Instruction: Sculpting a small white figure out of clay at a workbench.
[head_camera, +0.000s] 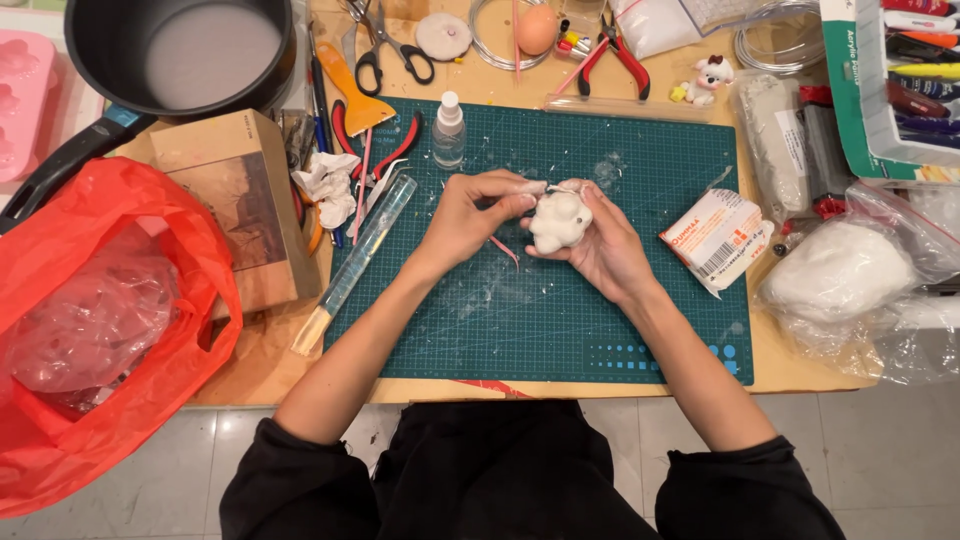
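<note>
Head cam looking straight down at a messy craft desk: the right hand (600, 245) is cupped around a lumpy white clay figure (559, 220), fingers curled under it so it sits in the palm, held just above the green cutting mat (560, 320). The left hand (470, 215) is pinched almost shut, thumb and fingertips meeting at the top left of the figure, where a thin tool or bit of clay seems to be caught between them, too small to tell which. A thin pink stick (503, 250) lies on the mat just below the left hand. Near the mat's top edge stands a small clear bottle (449, 130), and a clear rolling tube (355, 262) lies slanted along the left edge. Off to the right sits a wrapped clay block (716, 238) and a bag of white clay (840, 272); an orange plastic bag (90, 320) hangs at the left.
</note>
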